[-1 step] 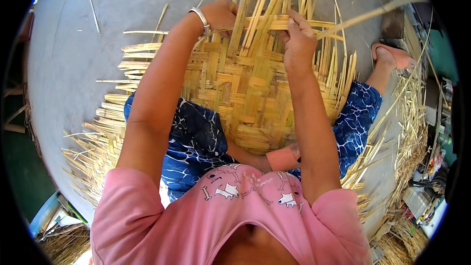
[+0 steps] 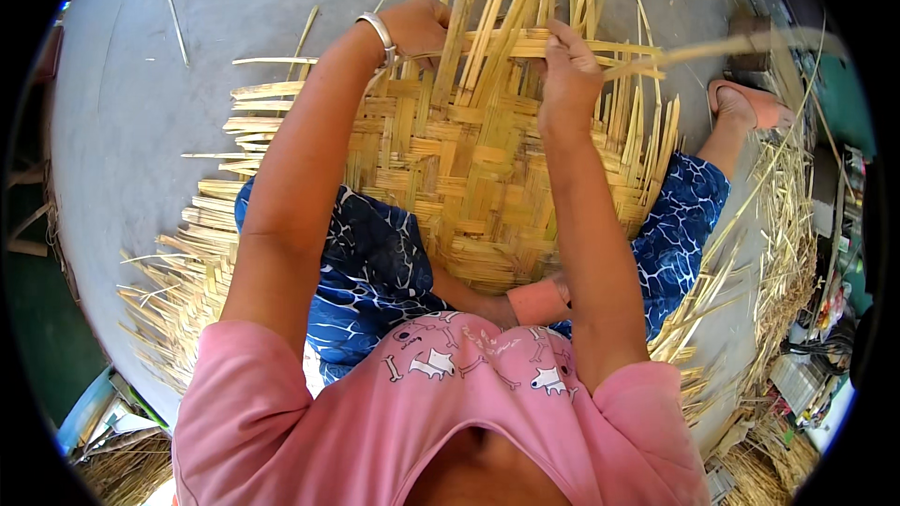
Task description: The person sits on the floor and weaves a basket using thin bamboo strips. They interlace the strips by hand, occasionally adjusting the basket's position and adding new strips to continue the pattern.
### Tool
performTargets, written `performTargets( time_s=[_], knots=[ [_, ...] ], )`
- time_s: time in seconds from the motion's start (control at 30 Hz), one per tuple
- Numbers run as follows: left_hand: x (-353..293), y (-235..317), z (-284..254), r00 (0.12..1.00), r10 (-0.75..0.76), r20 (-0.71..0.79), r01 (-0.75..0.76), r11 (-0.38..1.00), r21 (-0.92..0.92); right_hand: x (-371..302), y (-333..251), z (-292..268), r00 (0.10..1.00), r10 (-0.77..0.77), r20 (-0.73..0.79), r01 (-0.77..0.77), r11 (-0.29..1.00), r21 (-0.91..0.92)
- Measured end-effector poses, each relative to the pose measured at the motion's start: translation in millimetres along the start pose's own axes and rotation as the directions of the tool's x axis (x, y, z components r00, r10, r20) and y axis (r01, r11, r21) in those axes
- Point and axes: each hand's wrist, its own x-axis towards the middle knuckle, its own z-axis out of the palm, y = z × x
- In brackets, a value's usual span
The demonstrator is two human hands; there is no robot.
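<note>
A woven panel of split bamboo strips (image 2: 487, 155) lies in front of me between my legs, its loose strip ends sticking out all around. Several flat strips (image 2: 527, 43) run crosswise along its far edge, behind some raised upright strips (image 2: 485, 33). My right hand (image 2: 573, 75) is closed in a pinch on these cross strips, thumb toward me. At their left end, my left hand (image 2: 419, 26), with a silver bangle at the wrist, is closed on the strips too; the uprights partly hide its fingertips. One long, pale strip (image 2: 717, 47) reaches out rightward from beside my right hand, blurred.
Another woven piece with fringed ends (image 2: 183, 305) lies at my left. Loose straw-like strips (image 2: 783, 253) are heaped along the right side, near assorted clutter (image 2: 830, 337). My foot in an orange slipper (image 2: 755, 105) rests at the right on the grey floor (image 2: 202, 0).
The free end of the long strip at the right has swung lower and farther right. Both hands keep nearly the same place and hold.
</note>
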Motion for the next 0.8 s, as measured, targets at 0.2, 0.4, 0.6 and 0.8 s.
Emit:
performTargets(
  time_s=[0.2, 0.4, 0.6, 0.8],
  knots=[
    [-3, -1, -1, 0.998, -0.055, -0.008, 0.055, 0.997, 0.054, -14, -13, 5, 0.843, -0.498, 0.204, 0.528, 0.691, -0.493],
    [-4, 3, 6, 0.997, -0.070, -0.038, 0.071, 0.997, 0.024, 1, -37, 4, 0.819, -0.456, 0.347, 0.572, 0.689, -0.445],
    [-5, -1, 4, 0.998, -0.059, 0.002, 0.059, 0.998, 0.013, -22, -53, -10, 0.392, -0.712, 0.583, 0.890, 0.132, -0.437],
    [-12, 8, 1, 0.990, -0.130, -0.063, 0.140, 0.971, 0.196, -19, -3, -52, 0.980, -0.170, -0.102, 0.135, 0.949, -0.284]
  ],
)
